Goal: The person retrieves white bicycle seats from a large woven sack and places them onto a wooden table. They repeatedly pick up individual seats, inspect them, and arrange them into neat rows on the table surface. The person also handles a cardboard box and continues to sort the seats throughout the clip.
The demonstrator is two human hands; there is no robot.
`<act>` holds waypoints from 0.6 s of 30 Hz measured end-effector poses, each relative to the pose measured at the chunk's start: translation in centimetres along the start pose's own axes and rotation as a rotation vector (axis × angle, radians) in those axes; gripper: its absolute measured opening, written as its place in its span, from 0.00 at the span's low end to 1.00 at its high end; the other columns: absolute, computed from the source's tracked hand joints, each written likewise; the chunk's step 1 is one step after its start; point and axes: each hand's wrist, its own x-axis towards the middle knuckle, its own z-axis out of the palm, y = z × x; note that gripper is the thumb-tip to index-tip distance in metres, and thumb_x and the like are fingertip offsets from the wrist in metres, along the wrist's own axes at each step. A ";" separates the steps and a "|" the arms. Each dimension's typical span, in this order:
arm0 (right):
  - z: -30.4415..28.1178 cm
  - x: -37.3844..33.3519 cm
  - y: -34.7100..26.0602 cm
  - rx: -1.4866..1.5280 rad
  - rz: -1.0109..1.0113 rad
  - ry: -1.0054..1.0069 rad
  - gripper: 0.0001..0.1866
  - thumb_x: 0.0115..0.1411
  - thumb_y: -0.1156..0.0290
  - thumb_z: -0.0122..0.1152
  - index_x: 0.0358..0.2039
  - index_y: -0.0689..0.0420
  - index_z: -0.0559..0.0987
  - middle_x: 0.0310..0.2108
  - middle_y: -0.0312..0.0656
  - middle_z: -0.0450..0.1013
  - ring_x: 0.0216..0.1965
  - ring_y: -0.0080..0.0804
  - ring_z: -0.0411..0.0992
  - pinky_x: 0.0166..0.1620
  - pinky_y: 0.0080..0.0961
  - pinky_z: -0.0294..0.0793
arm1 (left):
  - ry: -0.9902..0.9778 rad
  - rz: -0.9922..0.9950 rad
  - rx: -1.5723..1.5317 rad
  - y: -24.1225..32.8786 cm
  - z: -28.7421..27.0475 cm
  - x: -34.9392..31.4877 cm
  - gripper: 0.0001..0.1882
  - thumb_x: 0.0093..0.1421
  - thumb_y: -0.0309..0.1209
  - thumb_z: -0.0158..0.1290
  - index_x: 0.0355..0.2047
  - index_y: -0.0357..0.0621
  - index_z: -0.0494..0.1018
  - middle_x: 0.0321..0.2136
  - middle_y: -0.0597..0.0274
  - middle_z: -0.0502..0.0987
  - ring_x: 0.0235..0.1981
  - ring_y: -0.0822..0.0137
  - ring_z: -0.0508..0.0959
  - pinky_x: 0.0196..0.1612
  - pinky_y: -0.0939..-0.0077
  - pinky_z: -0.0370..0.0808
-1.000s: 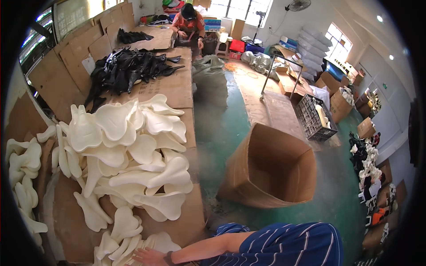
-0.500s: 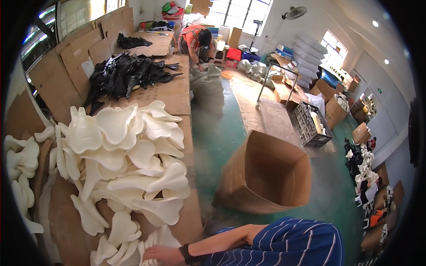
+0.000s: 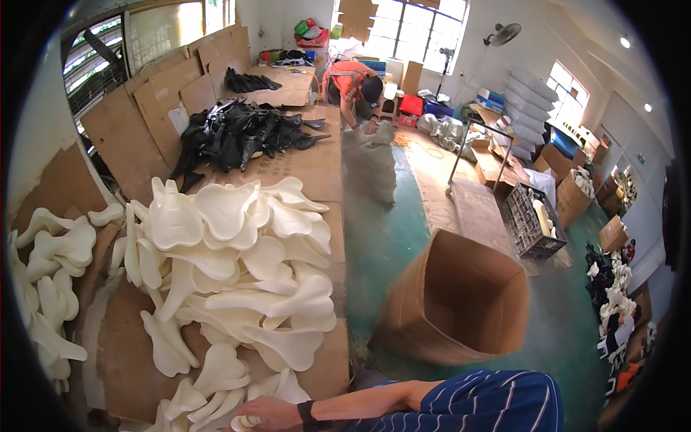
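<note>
At the lower edge my right hand (image 3: pixel 272 413), with a dark band on its wrist, curls its fingers round a cream saddle-shaped piece (image 3: pixel 246 422). Most of that piece is cut off by the frame's edge. Other cream pieces (image 3: pixel 223 371) lie loose beside the hand on the cardboard-covered table (image 3: pixel 122 353). Beyond them rises a large heap of the same smooth cream pieces (image 3: pixel 237 245), shaped like bicycle saddles. My left hand is out of view.
A tall open carton (image 3: pixel 403 302) stands on the green floor right of the table. Glossy black pieces (image 3: pixel 237 133) are piled farther along. More cream pieces (image 3: pixel 57 288) lie far left. A black crate (image 3: pixel 533 227) and a person (image 3: pixel 353 83) in orange are beyond.
The view has shifted, so the scene sits farther right and slightly lower. My right hand now shows a cream piece in its fingers; before, it lay over the loose pieces.
</note>
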 end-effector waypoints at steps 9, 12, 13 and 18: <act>-4.3 2.7 -4.5 0.003 0.226 -0.163 0.36 0.53 0.64 0.71 0.62 0.60 0.73 0.56 0.55 0.75 0.59 0.53 0.72 0.62 0.43 0.71 | 0.136 -0.166 -0.006 -4.7 -3.2 0.1 0.33 0.66 0.40 0.58 0.65 0.35 0.62 0.62 0.44 0.65 0.61 0.51 0.70 0.62 0.58 0.70; -3.5 1.4 -3.3 -0.023 0.068 0.001 0.31 0.55 0.67 0.70 0.59 0.57 0.75 0.56 0.52 0.76 0.57 0.53 0.73 0.59 0.43 0.72 | 0.218 -0.295 0.085 -8.6 -3.2 1.0 0.30 0.64 0.32 0.58 0.64 0.34 0.64 0.58 0.47 0.70 0.59 0.53 0.71 0.58 0.58 0.72; -3.1 1.4 -4.0 -0.036 0.048 -0.014 0.31 0.54 0.68 0.72 0.59 0.56 0.75 0.56 0.51 0.76 0.57 0.52 0.73 0.59 0.42 0.72 | 0.226 -0.330 0.044 -10.6 -4.3 0.6 0.30 0.63 0.30 0.59 0.63 0.35 0.66 0.58 0.48 0.70 0.58 0.56 0.72 0.55 0.62 0.74; -4.3 0.6 -5.7 0.013 0.083 -0.044 0.30 0.55 0.68 0.72 0.58 0.56 0.75 0.55 0.51 0.76 0.55 0.53 0.74 0.58 0.41 0.72 | 0.258 -0.468 -0.086 -9.6 -4.0 -0.1 0.33 0.61 0.27 0.63 0.65 0.35 0.63 0.54 0.52 0.71 0.53 0.62 0.73 0.51 0.68 0.78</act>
